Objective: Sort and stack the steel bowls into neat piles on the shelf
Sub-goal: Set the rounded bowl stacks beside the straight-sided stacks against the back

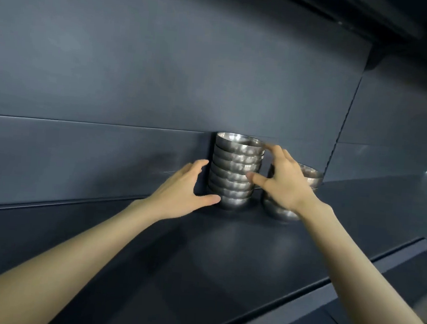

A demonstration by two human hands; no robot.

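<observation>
1. Head view. Nearest the camera are two bare forearms, entering from 7 and 5 o'clock and reaching over the shelf (225,253).
2. Left hand (182,185): fingers spread, nearly straight, gripping nothing. The thumb tip touches the lowest bowl of the tall stack (235,169) on its 9 o'clock side.
3. Right hand (285,183): likewise spread, nothing gripped. The thumb rests on the stack's mid front, the forefinger by the top rim.
4. The tall stack stands on the shelf, close against the back panel (137,77).
5. The short stack (309,178) is just beside it at 3 o'clock, partly hidden by the right hand.
6. Judgement: the steel is stiff, smooth and probably slippery, and the nested pile is weighty and could shear sideways. Brace it low at the base and steady the top.
7. Obstacles: the short stack crowds the right hand, and the panel blocks any move rearward.
</observation>
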